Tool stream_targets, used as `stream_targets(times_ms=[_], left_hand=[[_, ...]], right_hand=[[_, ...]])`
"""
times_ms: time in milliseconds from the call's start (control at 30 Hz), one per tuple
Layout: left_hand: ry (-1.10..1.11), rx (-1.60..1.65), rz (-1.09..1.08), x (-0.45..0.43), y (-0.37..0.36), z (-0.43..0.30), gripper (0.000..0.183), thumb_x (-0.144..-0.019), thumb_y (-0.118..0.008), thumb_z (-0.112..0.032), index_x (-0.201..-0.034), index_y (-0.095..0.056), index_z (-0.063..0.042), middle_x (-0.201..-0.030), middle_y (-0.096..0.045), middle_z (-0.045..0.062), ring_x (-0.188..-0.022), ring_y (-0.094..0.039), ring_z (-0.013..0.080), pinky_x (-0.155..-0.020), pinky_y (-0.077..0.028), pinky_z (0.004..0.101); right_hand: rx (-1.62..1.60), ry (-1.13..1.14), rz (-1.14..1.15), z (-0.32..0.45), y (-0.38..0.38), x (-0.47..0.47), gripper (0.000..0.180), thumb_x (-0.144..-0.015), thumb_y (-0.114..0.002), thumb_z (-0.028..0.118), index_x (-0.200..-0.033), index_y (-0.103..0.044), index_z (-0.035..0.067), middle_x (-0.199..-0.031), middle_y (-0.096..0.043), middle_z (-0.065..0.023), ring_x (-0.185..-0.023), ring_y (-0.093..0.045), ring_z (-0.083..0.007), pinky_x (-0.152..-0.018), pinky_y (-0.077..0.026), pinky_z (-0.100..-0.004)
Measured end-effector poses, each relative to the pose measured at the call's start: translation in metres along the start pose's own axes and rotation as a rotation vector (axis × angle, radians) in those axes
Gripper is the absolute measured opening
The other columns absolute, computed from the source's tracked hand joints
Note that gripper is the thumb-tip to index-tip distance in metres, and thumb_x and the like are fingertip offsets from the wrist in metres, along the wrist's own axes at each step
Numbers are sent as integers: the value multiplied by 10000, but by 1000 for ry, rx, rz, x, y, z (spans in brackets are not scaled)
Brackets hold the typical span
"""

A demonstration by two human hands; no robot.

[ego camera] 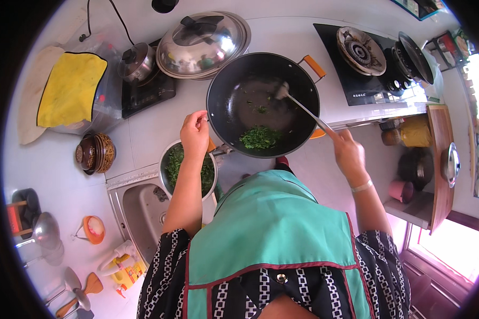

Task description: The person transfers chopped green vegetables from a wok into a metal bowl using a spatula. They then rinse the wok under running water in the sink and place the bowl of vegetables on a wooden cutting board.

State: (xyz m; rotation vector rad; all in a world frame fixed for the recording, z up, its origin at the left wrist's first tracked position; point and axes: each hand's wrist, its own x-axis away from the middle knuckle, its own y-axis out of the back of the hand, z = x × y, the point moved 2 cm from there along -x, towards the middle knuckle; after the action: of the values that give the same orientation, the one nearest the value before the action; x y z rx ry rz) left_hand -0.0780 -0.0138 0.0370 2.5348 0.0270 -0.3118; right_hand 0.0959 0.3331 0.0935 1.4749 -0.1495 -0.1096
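Observation:
A large black wok [263,83] with wooden-covered side handles is tilted towards me at the counter's front edge. Chopped leafy greens [260,137] lie heaped on its near side, with a few bits higher up. My left hand [195,129] pinches the wok's left rim between thumb and fingers. My right hand [348,153] is closed round the handle of a metal spatula [303,105], whose head touches the wok's inner right side and looks blurred. Below my left forearm, a metal bowl [213,181] holds more chopped greens.
Behind the wok lies a large steel lid [201,46]; a small pot [137,63] is at its left. A gas hob [361,56] is at the back right. Stacked brown bowls [103,153] and a sink [141,207] are on the left. An open wooden cabinet door [441,171] stands at right.

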Motion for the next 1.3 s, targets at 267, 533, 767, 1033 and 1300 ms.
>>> stream_targets(times_ms=[267,533,767,1033,1300], left_hand=[[-20,144,-15,2,-18,-7,143,-827,-590,-38,-960,-643,-49,-880,-632,84,-725,-599,179,-682,-483,277],[32,51,-10,7,3,-1,134,-835,-579,-38,-952,-645,-44,-879,-629,87,-721,-598,178,-682,-479,274],[80,-11,-96,14,3,11,185,-834,-610,-118,-1000,-611,-37,-881,-631,87,-742,-602,172,-705,-481,283],[903,656,196,32,-3,50,290,-833,-665,-285,-911,-557,-28,-821,-609,64,-730,-602,154,-656,-513,296],[664,293,11,10,2,58,184,-851,-629,-180,-959,-593,-34,-804,-599,77,-727,-591,198,-642,-488,345]], right_hand=[[-387,-5,-16,23,51,31,394,-765,-599,24,-1144,-617,130,-803,-548,-122,-677,-577,-311,-628,-477,-373],[-289,85,48,50,10,3,392,-781,-589,56,-1164,-595,140,-882,-569,-137,-713,-603,-318,-653,-501,-408],[-306,10,-18,36,38,0,373,-752,-599,34,-1116,-623,109,-769,-550,-138,-665,-577,-330,-626,-476,-408],[-405,-61,133,18,41,30,372,-775,-599,70,-1144,-603,116,-843,-574,-140,-734,-598,-320,-683,-489,-390],[-467,2,126,18,15,3,377,-756,-606,37,-1128,-593,99,-837,-564,-139,-765,-574,-320,-710,-471,-376]])
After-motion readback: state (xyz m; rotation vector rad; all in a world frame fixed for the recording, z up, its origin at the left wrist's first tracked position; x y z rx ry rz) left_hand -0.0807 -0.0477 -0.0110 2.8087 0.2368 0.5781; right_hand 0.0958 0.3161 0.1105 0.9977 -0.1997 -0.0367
